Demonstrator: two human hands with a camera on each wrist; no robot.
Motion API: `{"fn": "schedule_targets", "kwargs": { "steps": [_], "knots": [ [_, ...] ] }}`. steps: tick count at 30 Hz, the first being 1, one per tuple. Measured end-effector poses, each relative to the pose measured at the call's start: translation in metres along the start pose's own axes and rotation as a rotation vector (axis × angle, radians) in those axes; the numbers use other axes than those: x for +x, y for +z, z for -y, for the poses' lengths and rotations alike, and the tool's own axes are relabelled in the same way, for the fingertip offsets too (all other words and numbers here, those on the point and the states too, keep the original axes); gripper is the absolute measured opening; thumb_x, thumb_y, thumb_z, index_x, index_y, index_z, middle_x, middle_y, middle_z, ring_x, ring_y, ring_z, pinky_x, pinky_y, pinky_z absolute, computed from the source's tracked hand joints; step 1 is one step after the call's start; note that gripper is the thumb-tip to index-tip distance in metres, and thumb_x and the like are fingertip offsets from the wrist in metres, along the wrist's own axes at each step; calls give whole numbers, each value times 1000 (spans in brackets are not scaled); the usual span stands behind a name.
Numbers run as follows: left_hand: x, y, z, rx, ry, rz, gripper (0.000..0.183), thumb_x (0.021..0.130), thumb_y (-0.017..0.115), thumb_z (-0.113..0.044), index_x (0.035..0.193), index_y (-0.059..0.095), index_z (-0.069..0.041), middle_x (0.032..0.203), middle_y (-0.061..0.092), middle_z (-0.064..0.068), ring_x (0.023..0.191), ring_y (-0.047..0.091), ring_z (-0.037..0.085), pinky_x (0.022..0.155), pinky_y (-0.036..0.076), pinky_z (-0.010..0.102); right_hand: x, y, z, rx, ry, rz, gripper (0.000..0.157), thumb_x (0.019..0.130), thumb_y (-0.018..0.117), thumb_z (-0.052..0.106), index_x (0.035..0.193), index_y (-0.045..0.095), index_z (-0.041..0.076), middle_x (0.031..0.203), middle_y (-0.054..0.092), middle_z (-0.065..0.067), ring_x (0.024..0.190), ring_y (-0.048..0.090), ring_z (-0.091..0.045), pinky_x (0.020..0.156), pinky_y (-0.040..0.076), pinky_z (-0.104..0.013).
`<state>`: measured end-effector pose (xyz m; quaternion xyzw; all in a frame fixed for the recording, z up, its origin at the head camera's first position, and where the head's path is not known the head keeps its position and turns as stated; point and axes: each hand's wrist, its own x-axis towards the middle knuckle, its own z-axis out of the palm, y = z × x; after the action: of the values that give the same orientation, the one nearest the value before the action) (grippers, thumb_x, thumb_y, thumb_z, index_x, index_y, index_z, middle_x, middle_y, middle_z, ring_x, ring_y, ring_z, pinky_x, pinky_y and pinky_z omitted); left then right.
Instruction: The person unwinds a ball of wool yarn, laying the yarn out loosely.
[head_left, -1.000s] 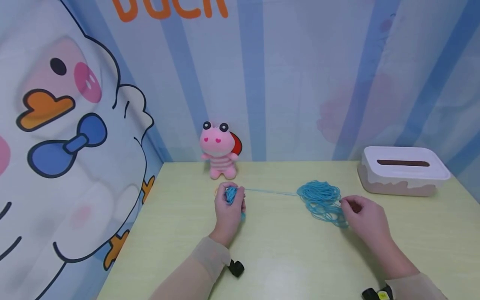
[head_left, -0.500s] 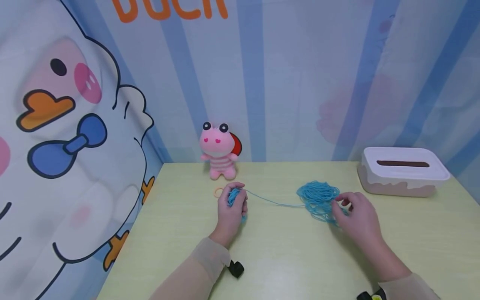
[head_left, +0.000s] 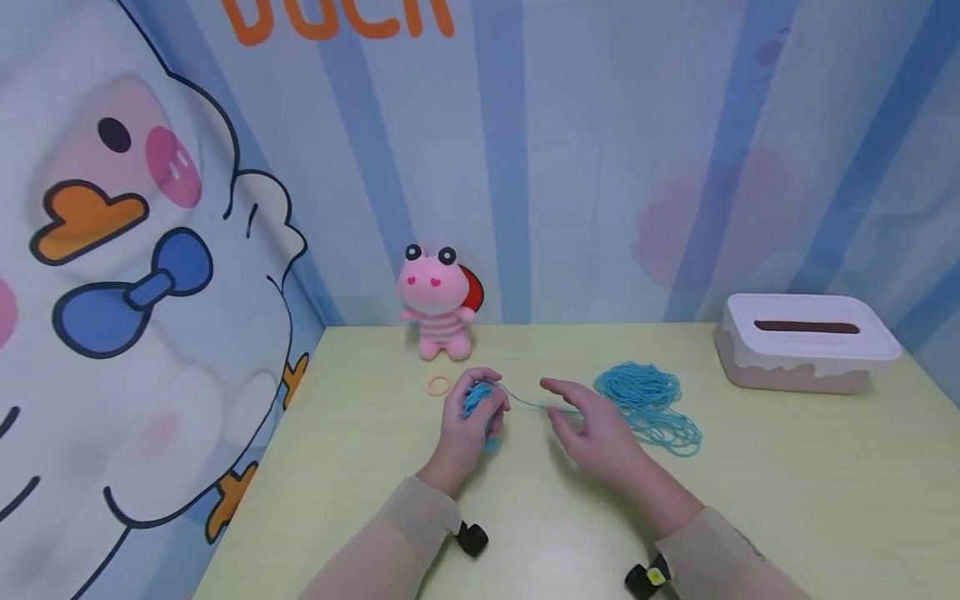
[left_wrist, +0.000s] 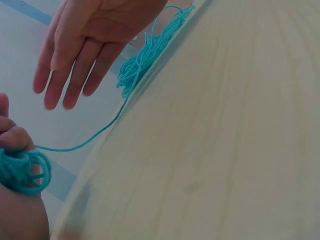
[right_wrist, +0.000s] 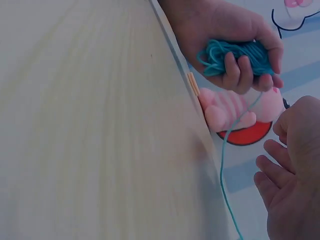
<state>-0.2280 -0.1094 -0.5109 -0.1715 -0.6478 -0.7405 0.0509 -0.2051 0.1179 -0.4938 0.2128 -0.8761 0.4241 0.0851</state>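
My left hand [head_left: 463, 425] grips a small bundle of blue yarn [right_wrist: 240, 56], its fingers curled round it. Loops poke out past the fingers in both wrist views. From the bundle a single strand [left_wrist: 95, 136] runs slack to a loose pile of blue yarn [head_left: 637, 392] lying on the table to the right. My right hand [head_left: 600, 433] hovers between bundle and pile, fingers extended and apart, holding nothing. In the head view the strand passes by its fingertips, and the hand hides part of the strand and the pile's left edge.
A pink plush toy [head_left: 437, 300] stands at the back of the table [head_left: 360, 500], behind my left hand. A thin orange ring [head_left: 438, 385] lies just left of that hand. A white and brown tissue box [head_left: 810, 343] sits at the back right.
My right hand has left the yarn pile and swung left towards the left hand, its fingers opening. The left hand has shifted slightly right, uncovering the ring, and keeps its bundle.
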Motion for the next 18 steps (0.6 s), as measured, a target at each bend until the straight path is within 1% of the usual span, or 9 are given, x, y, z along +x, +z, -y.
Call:
{"fn": "schedule_targets", "kwargs": {
  "steps": [1,4,6,8,10,13,16,18],
  "knots": [
    [0,0,0,2,4,19,26,110,59,-10,130,52,6,88,67,-1,58,50,11,53,43,21,4,5,3,18,3,20,48,110,66,15,158,59,11,158,65,-12,143,64,-43,118,54,-63],
    [0,1,1,4,28,71,30,110,56,-8,129,48,13,86,67,-3,58,50,11,52,42,22,16,18,9,43,12,86,54,113,61,16,165,49,11,165,59,-10,153,55,-39,124,48,-61],
    [0,1,1,4,36,92,30,109,55,-7,128,48,15,84,67,-3,57,49,10,52,43,22,21,26,11,51,22,118,57,113,60,16,168,44,11,164,60,-10,152,57,-36,124,48,-60],
    [-1,1,0,6,36,106,30,109,54,-8,127,47,16,82,67,-3,57,50,10,52,43,22,24,31,12,50,37,127,57,113,60,16,168,44,9,155,67,-11,147,62,-36,120,53,-58],
    [-1,1,0,2,31,112,30,110,53,-9,127,47,15,81,66,-3,56,50,9,52,44,21,26,34,13,50,58,107,53,112,63,15,163,51,9,140,77,-11,136,70,-36,114,57,-57],
    [-1,1,-1,-3,17,106,32,111,51,-11,128,47,15,81,65,-3,56,50,9,52,44,21,26,35,14,38,85,43,37,110,68,16,146,70,9,118,84,-7,121,78,-33,104,63,-54],
    [-1,1,-2,1,-1,82,30,111,52,-11,128,48,13,80,64,-1,55,50,9,51,45,21,24,31,14,36,108,-11,24,109,71,19,130,80,11,108,85,-2,108,80,-26,95,67,-48],
    [-1,0,-2,2,-13,62,30,110,55,-11,128,48,12,78,61,0,55,50,10,51,44,21,21,27,12,46,123,-34,21,109,70,21,126,81,12,105,85,1,103,80,-22,90,68,-41]
  ]
}}
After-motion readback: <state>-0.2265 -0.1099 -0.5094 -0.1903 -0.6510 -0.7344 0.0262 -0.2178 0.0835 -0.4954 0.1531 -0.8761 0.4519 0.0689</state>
